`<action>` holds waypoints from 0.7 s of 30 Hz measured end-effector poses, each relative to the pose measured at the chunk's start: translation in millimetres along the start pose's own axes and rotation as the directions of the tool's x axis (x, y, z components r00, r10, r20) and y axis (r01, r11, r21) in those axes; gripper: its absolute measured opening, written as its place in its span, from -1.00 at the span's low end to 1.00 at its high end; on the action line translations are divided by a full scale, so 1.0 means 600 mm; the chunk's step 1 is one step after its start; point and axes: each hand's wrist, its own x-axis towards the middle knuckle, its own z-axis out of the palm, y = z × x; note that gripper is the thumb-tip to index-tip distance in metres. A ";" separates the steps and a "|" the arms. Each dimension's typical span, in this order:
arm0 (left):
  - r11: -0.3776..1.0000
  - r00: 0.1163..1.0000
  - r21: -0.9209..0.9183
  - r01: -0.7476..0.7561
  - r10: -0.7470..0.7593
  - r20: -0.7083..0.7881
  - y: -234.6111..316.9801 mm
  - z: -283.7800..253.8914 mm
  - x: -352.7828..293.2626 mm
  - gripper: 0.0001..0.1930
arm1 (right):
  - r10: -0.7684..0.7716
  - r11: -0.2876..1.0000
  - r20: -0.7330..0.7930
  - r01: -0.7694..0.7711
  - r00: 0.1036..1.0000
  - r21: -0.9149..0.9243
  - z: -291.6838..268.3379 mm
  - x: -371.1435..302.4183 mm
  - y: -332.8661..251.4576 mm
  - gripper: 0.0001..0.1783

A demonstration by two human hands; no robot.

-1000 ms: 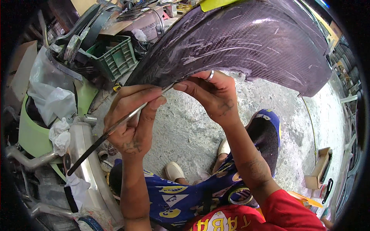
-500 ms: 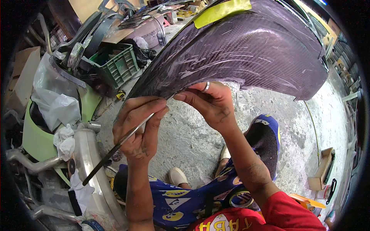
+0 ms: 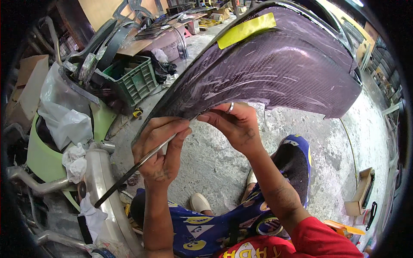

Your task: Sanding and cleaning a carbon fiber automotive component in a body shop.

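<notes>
A curved dark carbon-fibre panel (image 3: pixel 275 77), scratched and weave-patterned, stretches across the upper middle above my knees. A strip of yellow tape (image 3: pixel 247 31) sticks near its upper edge. My left hand (image 3: pixel 160 148) is closed around a long slim tool (image 3: pixel 124 177) with a black rear part and a bright metal front, which slants up to the panel's lower edge. Beside its tip, my right hand (image 3: pixel 238 129), a ring on one finger, pinches that same edge between thumb and fingers. The tool's very tip is hidden by the fingers.
At left are a green crate (image 3: pixel 133 79), a light-green body part (image 3: pixel 45 157) under plastic sheeting, and a metal muffler (image 3: pixel 107 193) with pipes. A small cardboard box (image 3: pixel 359 193) and a black-handled knife (image 3: pixel 371 215) lie on the concrete floor (image 3: pixel 320 172) at right.
The panel and both hands appear slightly lower in view, and more of the panel's upper rim shows. Both hands keep the same hold at its edge.
</notes>
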 end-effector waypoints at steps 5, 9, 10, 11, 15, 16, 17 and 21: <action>0.990 0.986 0.064 -0.125 0.117 0.119 0.002 -0.013 0.019 -0.81 | -0.017 0.999 -0.020 0.016 1.000 -0.049 -0.003 -0.004 0.011 -0.83; 0.999 0.997 -0.034 0.019 -0.016 0.079 0.007 -0.002 0.009 -0.81 | -0.034 0.997 -0.041 0.031 0.999 -0.075 -0.011 -0.004 0.006 -0.76; 0.999 0.997 -0.022 0.031 -0.029 0.066 0.008 0.002 0.008 -0.82 | -0.026 0.997 -0.037 0.024 0.999 -0.067 -0.012 -0.004 0.001 -0.78; 0.999 0.998 -0.014 0.044 -0.043 0.053 0.007 0.006 0.007 -0.83 | -0.017 0.998 -0.036 0.015 0.999 -0.062 -0.014 -0.004 -0.002 -0.80; 1.000 1.000 0.016 0.013 -0.014 0.024 0.000 -0.005 0.006 -0.84 | -0.013 0.999 -0.054 0.016 0.998 0.050 0.007 -0.001 0.014 -0.80; 1.000 0.998 0.007 -0.009 0.008 0.061 -0.004 -0.014 0.008 -0.84 | -0.007 0.980 -0.031 0.001 0.999 -0.198 0.005 -0.004 0.018 -0.81; 0.999 0.996 0.042 -0.020 0.016 0.091 0.001 -0.043 0.007 -0.84 | -0.001 0.917 0.017 0.008 1.000 -0.399 0.006 -0.009 0.020 -0.81; 0.880 0.982 -0.441 0.176 -0.191 0.010 -0.003 -0.025 -0.028 -0.86 | 0.262 0.960 -0.173 -0.275 0.949 -0.055 -0.055 -0.046 0.085 -0.54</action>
